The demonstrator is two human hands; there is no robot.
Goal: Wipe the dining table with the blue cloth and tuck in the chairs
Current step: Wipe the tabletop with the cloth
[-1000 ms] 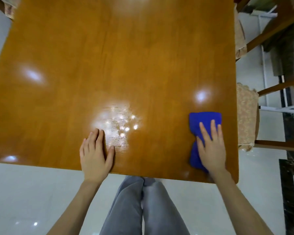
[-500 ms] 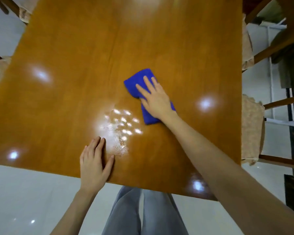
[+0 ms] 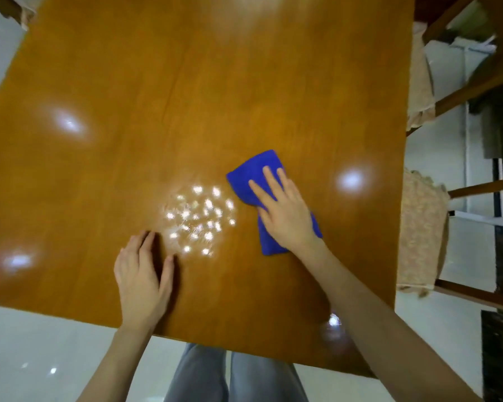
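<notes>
Two hands are laid on the glossy wooden table (image 3: 186, 97): the left hand (image 3: 141, 281) is pressed flat near the front edge, fingers straight and close together, thumb spread, nothing held. Just right of a patch of reflected lights, the blue cloth (image 3: 251, 177) is pinned flat under the right hand (image 3: 285, 216), whose fingers are stretched out across it. Chairs (image 3: 418, 236) with beige seat covers are seen along the table's right side, their seats showing beyond its edge.

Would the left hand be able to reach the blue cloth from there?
Probably yes: only bare table lies between the left hand and the cloth, though the right hand presses on much of it.
</notes>
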